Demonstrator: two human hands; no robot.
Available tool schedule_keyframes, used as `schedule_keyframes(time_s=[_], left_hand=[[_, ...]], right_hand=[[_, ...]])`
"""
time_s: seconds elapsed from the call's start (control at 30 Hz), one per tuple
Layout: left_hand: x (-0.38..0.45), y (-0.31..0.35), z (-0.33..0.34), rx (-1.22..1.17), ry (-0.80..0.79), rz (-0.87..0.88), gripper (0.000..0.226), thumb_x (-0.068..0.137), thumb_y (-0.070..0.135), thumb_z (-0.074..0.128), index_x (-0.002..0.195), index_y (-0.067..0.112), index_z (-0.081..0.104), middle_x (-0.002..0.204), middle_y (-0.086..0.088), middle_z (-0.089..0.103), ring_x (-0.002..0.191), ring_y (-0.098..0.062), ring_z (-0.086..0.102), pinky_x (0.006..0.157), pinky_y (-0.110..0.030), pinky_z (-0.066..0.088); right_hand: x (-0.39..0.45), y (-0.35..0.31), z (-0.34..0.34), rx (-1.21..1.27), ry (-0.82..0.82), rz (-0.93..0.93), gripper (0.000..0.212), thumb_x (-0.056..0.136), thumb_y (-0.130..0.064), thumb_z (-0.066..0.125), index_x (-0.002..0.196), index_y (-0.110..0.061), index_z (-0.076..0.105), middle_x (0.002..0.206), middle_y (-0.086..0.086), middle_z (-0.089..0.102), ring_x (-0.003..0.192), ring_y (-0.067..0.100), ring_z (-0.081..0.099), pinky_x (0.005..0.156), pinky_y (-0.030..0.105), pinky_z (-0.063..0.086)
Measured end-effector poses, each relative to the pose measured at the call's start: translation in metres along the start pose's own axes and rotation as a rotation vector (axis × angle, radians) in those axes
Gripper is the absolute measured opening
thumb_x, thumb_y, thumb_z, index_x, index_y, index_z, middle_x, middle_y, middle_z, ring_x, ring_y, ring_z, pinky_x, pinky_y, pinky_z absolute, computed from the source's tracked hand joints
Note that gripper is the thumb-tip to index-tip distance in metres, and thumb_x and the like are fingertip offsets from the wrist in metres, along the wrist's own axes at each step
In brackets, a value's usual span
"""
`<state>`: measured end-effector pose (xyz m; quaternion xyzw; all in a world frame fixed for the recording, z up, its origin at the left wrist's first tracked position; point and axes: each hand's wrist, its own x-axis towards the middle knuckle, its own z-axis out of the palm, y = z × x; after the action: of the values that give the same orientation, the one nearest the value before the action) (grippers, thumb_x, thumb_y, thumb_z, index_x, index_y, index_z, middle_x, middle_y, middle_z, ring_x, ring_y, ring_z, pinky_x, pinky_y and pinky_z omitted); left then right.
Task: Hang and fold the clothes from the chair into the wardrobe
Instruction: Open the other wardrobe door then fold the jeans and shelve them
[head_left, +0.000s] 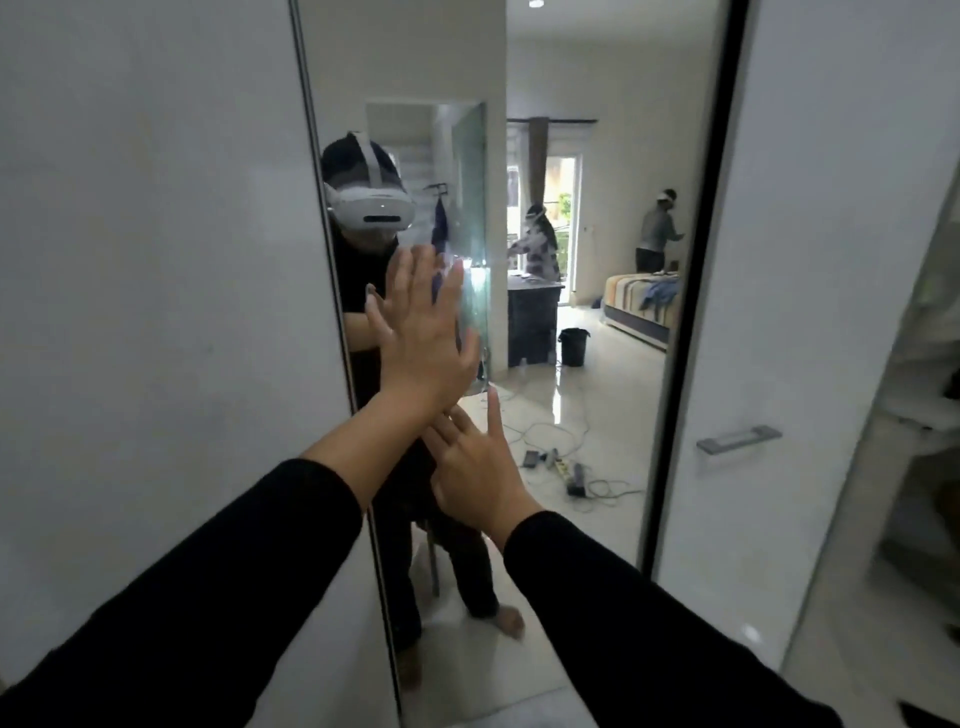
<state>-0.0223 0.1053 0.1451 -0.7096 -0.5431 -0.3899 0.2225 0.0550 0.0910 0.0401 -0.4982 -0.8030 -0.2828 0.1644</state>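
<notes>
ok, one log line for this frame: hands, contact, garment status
left hand: open, flat on mirror door | right hand: open, at mirror door below left | garment: none held | handle on white door: untouched

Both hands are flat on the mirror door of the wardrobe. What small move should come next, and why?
Probably push the mirror door sideways with both palms. The left hand and the right hand lie open and flat on the glass and hold no clothes, and this panel shows no handle; the only handle is on the white door to the right. Which direction it slides is unclear.
</notes>
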Motion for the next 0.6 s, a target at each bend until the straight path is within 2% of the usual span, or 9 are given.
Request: schedule_keyframes(time_s=[0.07,0.17,0.27,0.4,0.47,0.53,0.6], left_hand=[[0.007,0.034,0.016,-0.107,-0.040,0.085,0.063,0.091,0.034,0.046,0.149,0.025,0.022,0.160,-0.001,0.006,0.148,-0.019,-0.003,0.115,-0.057,0.003],[0.020,0.085,0.039,-0.216,-0.107,0.166,0.062,0.094,0.032,0.043,0.150,0.025,0.019,0.160,0.001,0.004,0.148,-0.016,-0.003,0.116,-0.050,0.004],[0.035,0.132,0.063,-0.279,-0.157,0.220,0.062,0.095,0.031,0.041,0.151,0.025,0.015,0.160,0.003,0.005,0.148,-0.015,-0.003,0.118,-0.049,0.006],[0.052,0.190,0.097,-0.276,-0.221,0.280,0.060,0.097,0.032,0.039,0.151,0.027,0.012,0.160,0.002,0.002,0.147,-0.017,-0.006,0.117,-0.050,0.006],[0.062,0.214,0.112,-0.272,-0.260,0.281,0.062,0.098,0.032,0.037,0.152,0.026,0.006,0.160,0.000,-0.002,0.147,-0.018,-0.009,0.118,-0.049,0.006],[0.069,0.232,0.126,-0.292,-0.305,0.254,0.064,0.099,0.031,0.036,0.152,0.025,0.001,0.160,-0.002,-0.006,0.147,-0.020,-0.009,0.119,-0.048,0.006],[0.073,0.247,0.139,-0.313,-0.327,0.214,0.067,0.099,0.030,0.038,0.152,0.025,-0.003,0.160,-0.004,-0.007,0.147,-0.022,-0.008,0.118,-0.051,0.009]], right_hand=[[-0.020,0.040,0.001,-0.051,-0.038,0.094,0.069,0.066,-0.027,0.065,0.133,-0.012,0.054,0.139,0.002,0.053,0.136,0.023,0.040,0.107,0.064,0.010],[-0.053,0.099,0.011,-0.134,-0.095,0.246,0.056,0.062,-0.026,0.072,0.115,-0.011,0.067,0.123,0.002,0.063,0.131,0.022,0.048,0.105,0.066,0.021],[-0.083,0.156,0.025,-0.196,-0.139,0.319,0.056,0.054,-0.027,0.078,0.106,-0.008,0.071,0.113,0.005,0.068,0.125,0.025,0.054,0.106,0.067,0.015],[-0.105,0.215,0.033,-0.259,-0.155,0.357,0.054,0.049,-0.024,0.079,0.099,-0.005,0.072,0.109,0.010,0.069,0.123,0.027,0.055,0.106,0.067,0.005],[-0.109,0.235,0.037,-0.276,-0.210,0.331,0.056,0.058,-0.027,0.076,0.110,-0.007,0.070,0.120,0.010,0.066,0.130,0.027,0.049,0.107,0.067,-0.010],[-0.109,0.252,0.040,-0.326,-0.262,0.292,0.060,0.073,-0.033,0.066,0.128,-0.011,0.060,0.138,0.008,0.054,0.141,0.026,0.032,0.104,0.067,-0.022],[-0.109,0.266,0.042,-0.347,-0.259,0.220,0.058,0.085,-0.033,0.055,0.138,-0.010,0.050,0.150,0.009,0.038,0.147,0.026,0.013,0.101,0.066,-0.026]])
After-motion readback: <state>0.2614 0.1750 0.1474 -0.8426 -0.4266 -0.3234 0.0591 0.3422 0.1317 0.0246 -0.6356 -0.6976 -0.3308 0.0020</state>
